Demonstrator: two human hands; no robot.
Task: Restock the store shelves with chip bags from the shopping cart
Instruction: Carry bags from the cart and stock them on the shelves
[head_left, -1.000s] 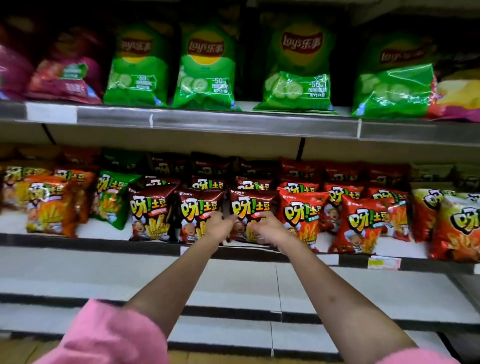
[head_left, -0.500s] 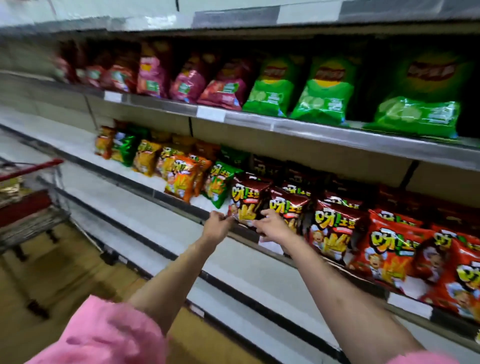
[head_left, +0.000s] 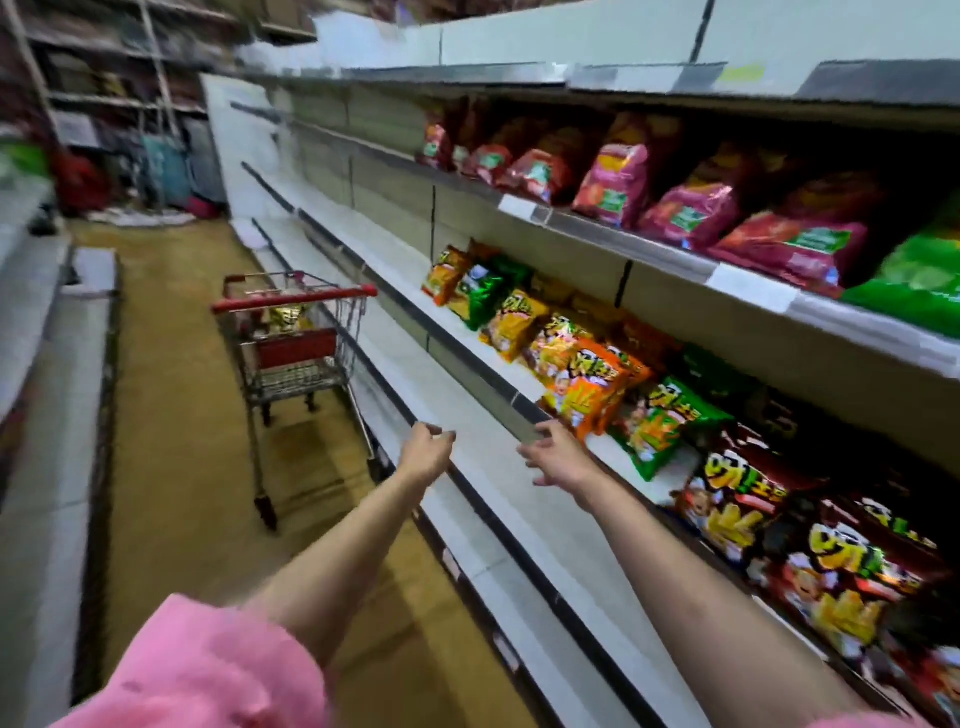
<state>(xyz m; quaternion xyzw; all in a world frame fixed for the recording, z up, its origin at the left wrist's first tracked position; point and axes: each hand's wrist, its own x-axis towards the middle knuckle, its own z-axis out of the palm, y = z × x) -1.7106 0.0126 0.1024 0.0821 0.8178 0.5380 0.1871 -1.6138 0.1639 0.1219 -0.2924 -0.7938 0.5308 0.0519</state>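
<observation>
Two hands, left (head_left: 427, 457) and right (head_left: 558, 457), empty, fingers loosely curled. One shopping cart (head_left: 296, 343) beyond the left hand. One gold chip bag (head_left: 287, 317) inside the cart.

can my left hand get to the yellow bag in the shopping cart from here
Probably not yet. The left hand hangs empty in the aisle, well short of the shopping cart. Nothing blocks the way to the yellow bag, since the basket's top is open, but you likely need to step closer.

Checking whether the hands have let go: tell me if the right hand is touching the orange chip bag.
Cannot tell. In the head view the right hand reaches just below the orange chip bag; its fingertips overlap the bag's lower corner, with no clear gap.
</observation>
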